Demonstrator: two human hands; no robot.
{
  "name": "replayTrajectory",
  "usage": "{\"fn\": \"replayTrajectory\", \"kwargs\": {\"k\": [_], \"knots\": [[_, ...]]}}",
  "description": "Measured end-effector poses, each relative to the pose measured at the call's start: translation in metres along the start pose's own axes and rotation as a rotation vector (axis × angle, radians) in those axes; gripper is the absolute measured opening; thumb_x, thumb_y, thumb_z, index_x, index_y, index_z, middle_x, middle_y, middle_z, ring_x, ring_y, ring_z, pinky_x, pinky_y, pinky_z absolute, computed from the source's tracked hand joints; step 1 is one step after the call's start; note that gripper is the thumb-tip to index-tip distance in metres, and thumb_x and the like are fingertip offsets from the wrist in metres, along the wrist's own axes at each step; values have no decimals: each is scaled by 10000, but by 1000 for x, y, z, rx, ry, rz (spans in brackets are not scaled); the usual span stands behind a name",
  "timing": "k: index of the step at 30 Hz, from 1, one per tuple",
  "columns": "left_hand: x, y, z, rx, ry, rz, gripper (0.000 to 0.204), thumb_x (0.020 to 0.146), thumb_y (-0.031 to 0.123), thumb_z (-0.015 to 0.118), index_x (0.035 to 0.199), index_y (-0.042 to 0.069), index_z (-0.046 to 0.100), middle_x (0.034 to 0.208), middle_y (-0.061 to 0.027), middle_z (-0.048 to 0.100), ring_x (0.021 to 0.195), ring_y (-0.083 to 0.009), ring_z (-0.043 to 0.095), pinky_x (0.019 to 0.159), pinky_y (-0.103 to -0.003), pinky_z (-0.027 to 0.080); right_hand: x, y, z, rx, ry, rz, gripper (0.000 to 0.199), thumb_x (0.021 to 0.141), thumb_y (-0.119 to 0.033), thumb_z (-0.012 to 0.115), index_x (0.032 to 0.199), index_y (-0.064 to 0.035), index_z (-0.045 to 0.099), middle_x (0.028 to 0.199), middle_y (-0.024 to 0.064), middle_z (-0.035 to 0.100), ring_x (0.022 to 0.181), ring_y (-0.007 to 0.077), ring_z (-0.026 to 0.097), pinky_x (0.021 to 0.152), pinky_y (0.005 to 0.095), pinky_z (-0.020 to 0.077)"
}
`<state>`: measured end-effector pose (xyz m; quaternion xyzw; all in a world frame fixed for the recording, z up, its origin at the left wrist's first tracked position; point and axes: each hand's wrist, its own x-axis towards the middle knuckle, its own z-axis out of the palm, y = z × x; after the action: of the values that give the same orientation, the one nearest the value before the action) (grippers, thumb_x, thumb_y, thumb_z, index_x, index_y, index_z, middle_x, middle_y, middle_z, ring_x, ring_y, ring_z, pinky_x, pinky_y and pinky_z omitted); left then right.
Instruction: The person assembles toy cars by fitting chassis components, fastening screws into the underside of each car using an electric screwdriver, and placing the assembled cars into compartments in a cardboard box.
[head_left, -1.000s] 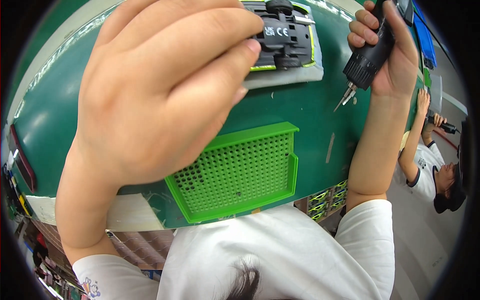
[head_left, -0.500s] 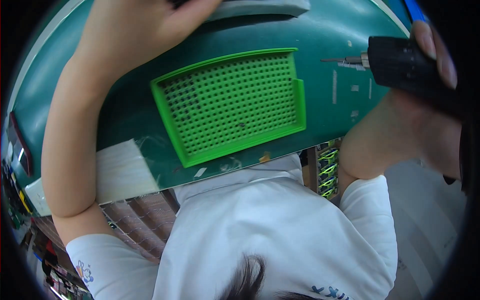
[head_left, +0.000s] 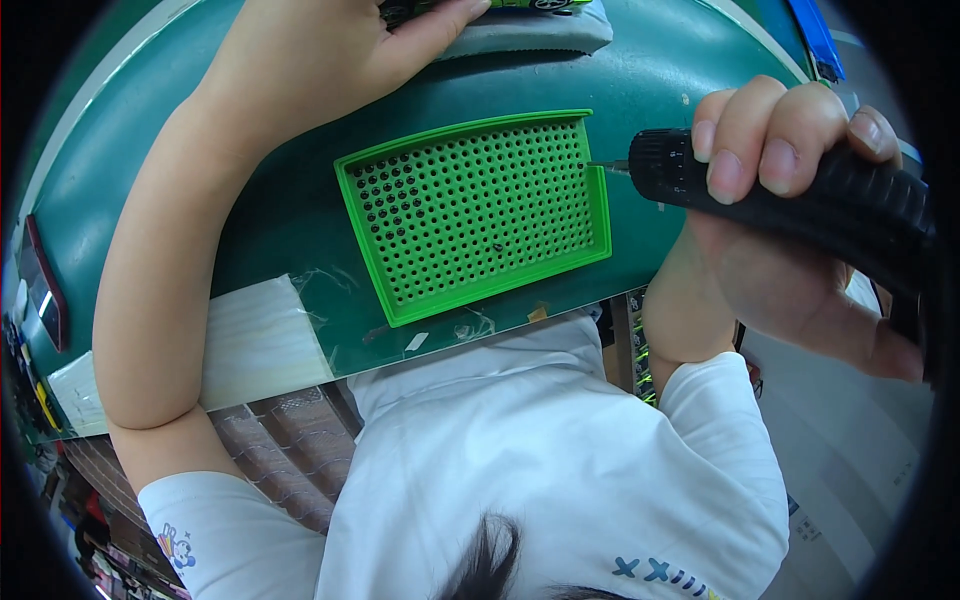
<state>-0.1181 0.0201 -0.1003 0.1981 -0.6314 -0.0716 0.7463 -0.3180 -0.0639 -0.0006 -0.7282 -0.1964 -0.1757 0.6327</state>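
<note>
One hand (head_left: 790, 190) around screwdriver (head_left: 800, 195)

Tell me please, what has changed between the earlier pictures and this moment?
The right hand brought the black electric screwdriver down from beside the toy car to the right edge of the green perforated tray, its bit now pointing at the rim. The left hand stayed up by the grey pad under the car. The tray stayed on the green mat.

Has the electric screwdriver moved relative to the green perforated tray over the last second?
Yes. The electric screwdriver in the right hand came down from beside the toy car to the green perforated tray, its bit now at the tray's right edge.
</note>
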Motion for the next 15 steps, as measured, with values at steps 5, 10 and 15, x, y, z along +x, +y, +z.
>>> {"fn": "replayTrajectory", "kwargs": {"k": [5, 10, 15], "knots": [[-4, -5, -1, -42, 40, 46, 175, 693, -25, 680, 867, -29, 659, 959, -161, 633, 883, -304, 618, 778, -366, 500, -11, -5, -11, 19, 20, -5, 1078, 608, -856, 552, 1326, -64, 408, 1011, 75, 530, 815, 206, 535, 750, 343, 395], [-4, -6, -1, -58, 70, 79, 184, 691, -28, 684, 873, -36, 661, 970, -167, 631, 906, -304, 616, 796, -368, 498, -6, 2, 0, 36, 43, -10, 1082, 607, -859, 549, 1322, -60, 409, 1004, 78, 535, 804, 208, 539, 741, 345, 399], [38, 57, 1, 887, -526, -367, 186, 689, -29, 685, 873, -37, 662, 968, -168, 630, 908, -306, 614, 797, -372, 498, -5, 5, 1, 39, 69, -7, 1085, 606, -863, 546, 1318, -55, 409, 998, 81, 540, 793, 210, 544, 732, 347, 404]]}}
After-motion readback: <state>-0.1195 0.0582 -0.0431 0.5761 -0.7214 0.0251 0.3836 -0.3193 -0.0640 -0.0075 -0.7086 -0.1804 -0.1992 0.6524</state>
